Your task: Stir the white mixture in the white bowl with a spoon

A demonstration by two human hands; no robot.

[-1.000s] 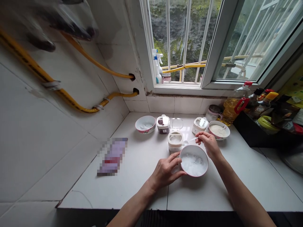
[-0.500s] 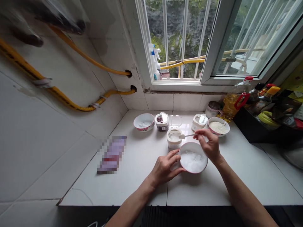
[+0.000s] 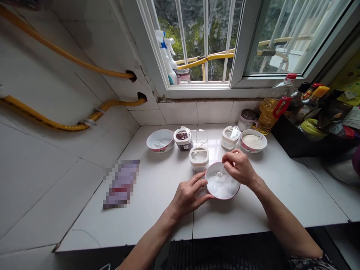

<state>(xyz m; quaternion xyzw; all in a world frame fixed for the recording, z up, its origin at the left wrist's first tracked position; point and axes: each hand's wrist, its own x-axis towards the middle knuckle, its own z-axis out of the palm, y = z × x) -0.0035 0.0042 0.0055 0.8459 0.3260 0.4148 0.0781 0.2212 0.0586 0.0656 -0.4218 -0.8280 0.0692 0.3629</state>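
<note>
A bowl of white grains (image 3: pixel 223 187) stands near the middle of the white counter (image 3: pixel 157 221). Its left side is gripped by my left hand (image 3: pixel 191 195), thumb low and fingers at the rim. Above the bowl's right part, my right hand (image 3: pixel 239 167) pinches a small white spoon (image 3: pixel 220 173), whose tip is in the white grains. Just behind the bowl sits a square container (image 3: pixel 199 161) with its clear lid (image 3: pixel 199 137) flipped open; white contents show inside.
Behind are a bowl with a spoon (image 3: pixel 160 141), a jar of dark red contents (image 3: pixel 183 140), another white jar (image 3: pixel 230 138) and a bowl of pale grains (image 3: pixel 254 141). An oil bottle (image 3: pixel 271 112) and black box (image 3: pixel 292 144) stand right. A blurred purple packet (image 3: pixel 122 183) lies left.
My right hand has brought the spoon from the open container down into the bowl of white grains. My left hand still holds the bowl. The camera view has shifted.
</note>
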